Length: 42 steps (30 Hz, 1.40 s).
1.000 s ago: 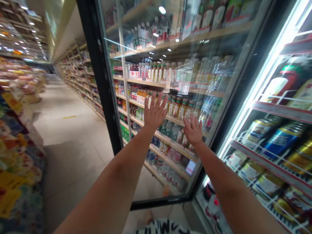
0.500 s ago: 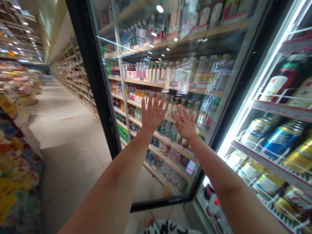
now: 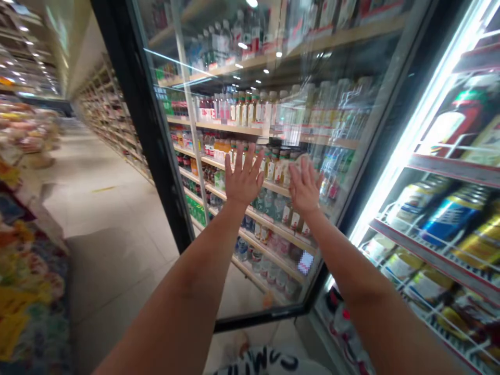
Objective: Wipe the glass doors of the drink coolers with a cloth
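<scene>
My left hand (image 3: 244,177) lies flat against the glass door (image 3: 250,291), fingers spread, with nothing in it. Close beside it on the right, my right hand (image 3: 305,187) presses a pale, thin cloth (image 3: 301,159) to the same glass. Only the cloth's edges show around the fingers, which sit closer together than those of the left. A black frame (image 3: 136,120) borders the door, which stands swung out from the lit cooler (image 3: 437,166). Shelves of bottles show in the glass behind both hands.
On the right, cooler racks hold bottles and cans (image 3: 449,219). An aisle floor (image 3: 117,250) runs back on the left, between shelving (image 3: 113,120) and a display of packaged goods (image 3: 31,250). A small pixelated patch (image 3: 305,262) is low on the glass.
My right hand has slid right and slightly up on the glass with the cloth, its fingers now pointing more upward. My left hand stays nearly in place.
</scene>
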Tool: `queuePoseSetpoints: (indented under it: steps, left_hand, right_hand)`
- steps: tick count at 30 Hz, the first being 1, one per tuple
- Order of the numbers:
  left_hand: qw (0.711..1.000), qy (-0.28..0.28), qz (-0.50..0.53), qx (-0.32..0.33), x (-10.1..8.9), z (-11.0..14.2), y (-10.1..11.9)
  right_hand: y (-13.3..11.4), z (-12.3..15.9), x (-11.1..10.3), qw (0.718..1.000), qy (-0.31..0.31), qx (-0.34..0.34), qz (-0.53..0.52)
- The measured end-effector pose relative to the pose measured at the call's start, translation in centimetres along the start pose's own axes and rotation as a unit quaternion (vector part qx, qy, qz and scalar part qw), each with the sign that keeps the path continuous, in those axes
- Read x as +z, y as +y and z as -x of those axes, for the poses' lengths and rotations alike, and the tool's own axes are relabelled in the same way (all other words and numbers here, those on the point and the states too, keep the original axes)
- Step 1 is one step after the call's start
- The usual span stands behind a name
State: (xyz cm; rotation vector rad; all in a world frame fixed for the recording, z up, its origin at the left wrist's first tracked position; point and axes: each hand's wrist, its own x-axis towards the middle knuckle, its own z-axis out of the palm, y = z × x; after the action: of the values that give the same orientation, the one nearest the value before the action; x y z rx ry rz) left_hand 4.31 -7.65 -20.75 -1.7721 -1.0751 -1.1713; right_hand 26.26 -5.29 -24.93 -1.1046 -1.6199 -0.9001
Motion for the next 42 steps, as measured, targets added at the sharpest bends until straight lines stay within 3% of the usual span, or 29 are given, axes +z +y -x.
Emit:
queuePoseSetpoints:
  steps: [3,5,9,11,13,16,18,19,22,24,26,29,32,38,40,42]
  left_hand:
    - [1.0,-0.007,0.013,-0.006,0.0,0.0,0.0]
    - [1.0,-0.005,0.013,-0.004,0.0,0.0,0.1]
    - [1.0,0.004,0.004,0.002,0.0,0.0,0.1]
    - [1.0,0.001,0.006,0.001,-0.1,0.0,0.1]
    - [1.0,-0.003,0.009,-0.001,0.0,-0.1,0.1]
    - [1.0,-0.004,0.012,-0.004,0.1,-0.1,0.1]
    - [1.0,-0.002,0.011,-0.002,0.1,-0.1,0.0]
    - [1.0,0.0,0.01,0.0,0.2,-0.1,0.0]
    - [1.0,0.005,0.007,0.006,0.2,-0.1,0.0]
    - [1.0,0.005,0.0,0.006,0.2,-0.1,-0.1]
    - [1.0,0.009,-0.009,0.006,0.2,-0.1,-0.2]
    - [0.999,0.02,-0.021,0.014,0.3,0.0,-0.4]
    - [0.999,0.025,-0.019,0.018,0.4,0.0,-0.4]
    - [1.0,0.015,0.004,0.01,0.5,-0.1,-0.4]
    - [1.0,0.009,0.015,0.006,0.5,-0.2,-0.5]
    - [1.0,-0.001,0.031,0.001,0.6,-0.3,-0.5]
  right_hand:
    - [1.9,-0.7,0.0,0.989,0.072,0.128,0.013]
    - [1.0,-0.1,0.3,0.989,0.073,0.125,0.011]
    - [-2.1,1.5,0.6,0.995,-0.042,-0.089,-0.013]
    - [-1.9,1.4,0.3,0.987,-0.07,-0.141,-0.018]
    - [-0.4,0.7,-0.1,0.997,-0.039,-0.069,-0.014]
    - [1.6,-0.1,-0.2,0.99,0.063,0.122,-0.012]
    - [1.2,0.2,0.1,0.982,0.098,0.161,-0.014]
    - [0.4,0.6,0.3,0.985,0.095,0.146,-0.017]
    - [-2.4,1.5,0.6,0.999,0.026,0.019,-0.029]
    - [-2.8,1.3,0.5,0.999,-0.015,-0.025,-0.035]
    - [-1.2,0.4,0.2,0.998,-0.008,0.038,-0.04]
    - [2.7,-0.2,-0.1,0.975,0.063,0.21,-0.039]
    - [4.8,2.6,0.5,0.943,0.108,0.313,-0.024]
    - [2.8,13.5,2.6,0.878,0.138,0.458,0.011]
    - [2.6,14.4,3.0,0.877,0.126,0.463,0.011]
    - [2.5,13.4,3.3,0.891,0.107,0.441,-0.001]
